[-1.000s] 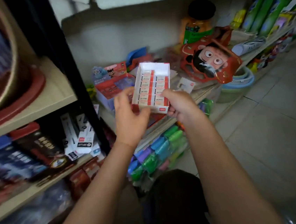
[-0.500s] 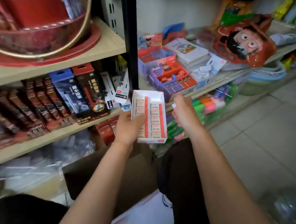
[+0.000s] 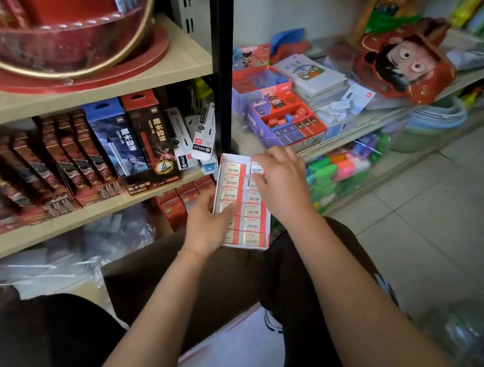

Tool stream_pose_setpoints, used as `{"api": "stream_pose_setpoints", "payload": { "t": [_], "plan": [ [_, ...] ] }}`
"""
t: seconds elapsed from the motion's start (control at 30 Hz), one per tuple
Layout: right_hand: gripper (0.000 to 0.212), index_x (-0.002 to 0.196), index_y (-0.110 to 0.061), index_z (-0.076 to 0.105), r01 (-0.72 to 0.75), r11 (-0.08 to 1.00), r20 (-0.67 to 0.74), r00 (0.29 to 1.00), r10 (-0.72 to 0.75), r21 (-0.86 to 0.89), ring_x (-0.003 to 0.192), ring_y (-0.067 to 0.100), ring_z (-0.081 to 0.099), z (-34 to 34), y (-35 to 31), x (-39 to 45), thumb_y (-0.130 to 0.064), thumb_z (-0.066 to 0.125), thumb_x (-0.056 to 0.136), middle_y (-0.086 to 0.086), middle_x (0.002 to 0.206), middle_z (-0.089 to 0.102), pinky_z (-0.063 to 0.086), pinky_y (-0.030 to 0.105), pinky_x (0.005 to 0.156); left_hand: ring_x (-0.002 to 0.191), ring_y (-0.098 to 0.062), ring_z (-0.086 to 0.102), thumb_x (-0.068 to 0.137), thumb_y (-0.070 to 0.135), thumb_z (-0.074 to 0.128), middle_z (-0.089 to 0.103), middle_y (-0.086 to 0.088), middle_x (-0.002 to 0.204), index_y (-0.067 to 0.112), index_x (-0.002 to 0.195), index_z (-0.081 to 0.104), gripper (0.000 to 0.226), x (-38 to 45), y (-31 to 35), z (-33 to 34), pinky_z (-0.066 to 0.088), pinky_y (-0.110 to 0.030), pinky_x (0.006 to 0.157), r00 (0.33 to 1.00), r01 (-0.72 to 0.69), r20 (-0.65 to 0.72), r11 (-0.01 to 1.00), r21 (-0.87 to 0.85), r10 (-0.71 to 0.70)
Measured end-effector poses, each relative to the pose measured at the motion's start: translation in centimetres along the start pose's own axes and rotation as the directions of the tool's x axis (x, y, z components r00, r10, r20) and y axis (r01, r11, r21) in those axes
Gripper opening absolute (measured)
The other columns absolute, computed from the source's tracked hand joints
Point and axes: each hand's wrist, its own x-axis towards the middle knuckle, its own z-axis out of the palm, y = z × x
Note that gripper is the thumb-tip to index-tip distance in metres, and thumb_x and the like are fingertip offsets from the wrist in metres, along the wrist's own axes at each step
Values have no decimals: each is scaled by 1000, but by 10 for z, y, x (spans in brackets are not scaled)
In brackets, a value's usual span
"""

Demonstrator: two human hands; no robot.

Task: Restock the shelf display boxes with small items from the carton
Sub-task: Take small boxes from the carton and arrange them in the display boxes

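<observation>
The display box (image 3: 241,201) of 2B erasers was held tilted in front of the lower shelf (image 3: 89,217), presumably so its rows could be filled. The left hand (image 3: 209,225) gripped its left wall; the right hand (image 3: 282,185) pinched one eraser (image 3: 256,168) at the top row. Pencil boxes (image 3: 131,141) crowded the shelf behind; the brown carton (image 3: 142,268) sat below, between the knees
</observation>
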Motion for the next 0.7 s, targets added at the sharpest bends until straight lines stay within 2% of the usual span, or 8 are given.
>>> {"api": "stream_pose_setpoints", "payload": {
  "t": [0.13,0.2,0.37,0.43,0.5,0.57,0.63,0.7],
  "plan": [
    [20,93,-9,71,13,990,-100,995,-27,-139,95,31,55,9,-7,2,-17,76,75,7,94,65,39,42,82,91,-14,71,91,23,66,70,2,111,20,124,56,34,-3,0,-2,59,-40,84,1000,-10,-3,999,-40,10],
    [20,92,-9,70,-5,989,-122,992,-13,-145,96,30,53,12,-7,0,-17,77,74,7,96,62,34,39,83,91,-13,71,91,23,66,69,3,111,23,122,56,33,-3,0,-5,59,-39,83,1000,-18,-10,998,-53,18],
    [34,105,-16,64,-82,996,-116,990,78,-27,110,28,47,9,-5,-7,-23,78,75,8,112,51,37,41,89,91,-13,71,91,23,67,69,3,112,21,125,56,36,-5,-2,-6,60,-39,81,999,-35,10,997,-71,35],
    [45,111,-17,54,-181,975,-82,978,193,133,111,24,47,7,-5,-8,-24,80,75,6,116,47,40,38,92,90,-13,71,91,23,67,69,3,113,21,127,55,38,-5,-2,-6,60,-38,80,999,-30,11,996,-82,31],
    [47,113,-17,46,-323,856,17,938,345,403,102,16,51,2,-4,-8,-25,78,79,3,116,48,44,29,84,91,-13,71,91,22,67,70,2,112,21,126,56,36,-5,-3,-6,60,-39,81,1000,-29,9,995,-98,30],
    [40,117,-16,45,-488,630,202,859,471,604,86,9,59,-6,-5,-7,-29,70,87,-2,103,58,44,22,70,95,-15,70,90,23,68,70,3,112,22,123,58,34,-4,-4,-5,58,-43,85,999,-36,-2,993,-108,35],
    [34,122,-16,50,-616,420,359,759,544,667,76,0,60,-11,-5,-5,-30,62,93,-9,89,63,41,18,61,96,-15,70,90,26,68,70,5,111,25,121,58,32,-4,-5,-5,58,-44,86,999,-31,1,992,-120,32],
    [27,118,-15,58,-637,344,391,728,563,690,70,-6,59,-11,-3,-4,-27,60,93,-12,85,64,41,13,57,96,-14,70,91,26,67,69,6,111,29,118,56,30,-5,-5,-5,58,-44,85,1000,-29,9,991,-130,30]
  ]
}}
